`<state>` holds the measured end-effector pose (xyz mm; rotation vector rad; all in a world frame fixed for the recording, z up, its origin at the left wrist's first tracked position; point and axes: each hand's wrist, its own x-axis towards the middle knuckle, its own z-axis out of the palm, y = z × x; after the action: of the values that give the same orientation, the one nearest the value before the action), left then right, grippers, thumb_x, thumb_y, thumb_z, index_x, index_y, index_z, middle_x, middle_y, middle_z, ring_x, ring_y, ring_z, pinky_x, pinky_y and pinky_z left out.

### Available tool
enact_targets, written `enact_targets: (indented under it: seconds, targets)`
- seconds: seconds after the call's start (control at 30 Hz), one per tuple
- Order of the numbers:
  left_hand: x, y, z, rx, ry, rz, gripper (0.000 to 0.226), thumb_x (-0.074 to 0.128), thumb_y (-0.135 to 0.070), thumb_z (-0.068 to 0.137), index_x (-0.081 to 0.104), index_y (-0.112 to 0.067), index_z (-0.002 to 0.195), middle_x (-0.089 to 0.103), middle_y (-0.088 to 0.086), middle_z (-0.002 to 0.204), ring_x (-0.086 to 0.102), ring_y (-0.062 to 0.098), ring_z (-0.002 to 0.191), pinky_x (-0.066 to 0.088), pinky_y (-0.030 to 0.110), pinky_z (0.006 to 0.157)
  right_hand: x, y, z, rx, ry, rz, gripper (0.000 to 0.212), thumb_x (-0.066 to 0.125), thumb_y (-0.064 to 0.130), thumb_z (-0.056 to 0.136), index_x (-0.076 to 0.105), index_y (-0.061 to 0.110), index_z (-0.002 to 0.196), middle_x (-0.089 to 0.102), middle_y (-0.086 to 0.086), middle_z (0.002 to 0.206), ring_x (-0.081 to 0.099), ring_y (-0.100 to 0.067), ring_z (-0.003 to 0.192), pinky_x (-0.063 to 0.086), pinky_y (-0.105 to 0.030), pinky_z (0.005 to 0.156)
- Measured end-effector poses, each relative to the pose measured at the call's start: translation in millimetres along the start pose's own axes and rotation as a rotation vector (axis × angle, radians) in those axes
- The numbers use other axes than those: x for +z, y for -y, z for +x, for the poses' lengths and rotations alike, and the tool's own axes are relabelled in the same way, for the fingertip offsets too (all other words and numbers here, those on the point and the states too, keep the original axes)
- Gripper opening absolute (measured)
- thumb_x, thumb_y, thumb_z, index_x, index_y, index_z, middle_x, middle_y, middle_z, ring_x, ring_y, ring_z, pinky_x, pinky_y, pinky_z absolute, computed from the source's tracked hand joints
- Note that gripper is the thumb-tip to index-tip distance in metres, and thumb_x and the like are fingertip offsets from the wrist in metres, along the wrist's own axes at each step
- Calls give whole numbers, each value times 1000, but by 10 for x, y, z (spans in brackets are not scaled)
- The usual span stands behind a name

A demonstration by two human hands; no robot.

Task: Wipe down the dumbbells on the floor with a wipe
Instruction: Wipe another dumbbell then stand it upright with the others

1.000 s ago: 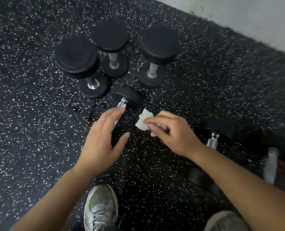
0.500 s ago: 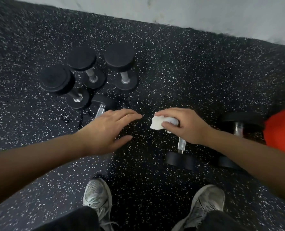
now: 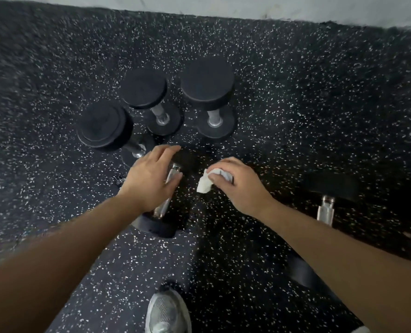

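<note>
Three black dumbbells stand on end on the speckled floor: one at the left [image 3: 103,127], one in the middle [image 3: 144,88] and one at the right [image 3: 207,81]. In front of them a smaller dumbbell [image 3: 155,224] lies flat, its chrome handle pointing away from me. My left hand [image 3: 149,181] is spread over that handle with fingers nearly straight and the thumb across the bar. My right hand [image 3: 240,186] pinches a crumpled white wipe [image 3: 204,185] just right of the handle, apart from it. Another dumbbell [image 3: 326,210] lies further right.
The black rubber floor [image 3: 296,104] runs to a pale wall [image 3: 223,6] at the top. My grey shoe [image 3: 167,313] is at the bottom centre. A dark band, possibly another dumbbell head [image 3: 300,272], shows under my right forearm.
The view has swung left. My left hand has come over the lying dumbbell's handle. My right hand, still holding the wipe, has left the other dumbbell's handle and sits beside this one.
</note>
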<state>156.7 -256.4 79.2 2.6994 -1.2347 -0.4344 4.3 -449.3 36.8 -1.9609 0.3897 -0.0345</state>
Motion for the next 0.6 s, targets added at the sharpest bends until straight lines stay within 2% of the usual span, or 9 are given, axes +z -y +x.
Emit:
enact_targets:
  seconds: [0.03,0.13,0.2,0.27,0.33,0.4,0.47,0.53,0.6]
  targets:
    - [63,62,36,-20,-9,-20,63,61,-39,100,38,-19,156,49,7,150,56,34,130,45,50,108,88,-56,90,25,-13,22,17,58,31,104,72,24,112,65,9,102,61,-1,92,47,-20,84]
    - [244,184,148,-112,-51,-93,62,60,-43,100,40,-22,154,48,7,151,52,32,134,45,49,106,291,-206,316,162,-22,96,16,51,34,108,64,26,112,67,-2,82,60,-6,69,49,-34,64]
    - [338,220,219,-171,-91,-137,59,57,-47,101,41,-24,153,48,5,151,49,31,136,46,48,106,369,-269,426,250,-7,122,17,49,34,108,60,30,121,67,2,80,61,0,60,43,-28,58]
    - [427,247,263,-216,-128,-206,57,53,-51,101,44,-26,152,49,3,151,48,30,137,47,49,106,429,-289,511,319,13,138,27,48,36,108,56,33,134,65,10,84,62,3,67,44,-24,65]
    - [513,281,287,-243,-158,-299,57,51,-55,101,46,-27,150,50,3,149,47,30,138,45,48,110,488,-270,574,364,34,176,35,47,41,108,52,36,142,66,11,96,70,-5,84,49,-25,78]
    - [589,323,294,-245,-178,-378,56,50,-57,100,48,-29,148,50,2,148,47,28,138,43,47,113,563,-243,622,406,56,217,39,45,45,108,49,38,147,64,13,107,75,-11,85,53,-26,84]
    - [631,360,293,-234,-169,-452,54,52,-56,99,47,-33,148,49,0,147,51,27,133,46,47,111,648,-206,658,458,82,311,41,45,47,108,47,37,148,64,14,116,76,-12,79,56,-27,83]
    - [635,397,299,-233,-152,-538,53,53,-59,97,46,-39,146,48,-3,146,61,27,121,53,47,103,741,-173,695,512,115,467,41,43,49,108,47,37,147,70,4,121,73,-14,75,60,-30,77]
    - [630,428,299,-238,-149,-593,54,52,-61,95,46,-41,145,48,-4,144,64,24,116,56,47,99,804,-127,714,566,125,617,38,40,50,109,49,35,143,73,-4,121,71,-16,80,59,-32,74]
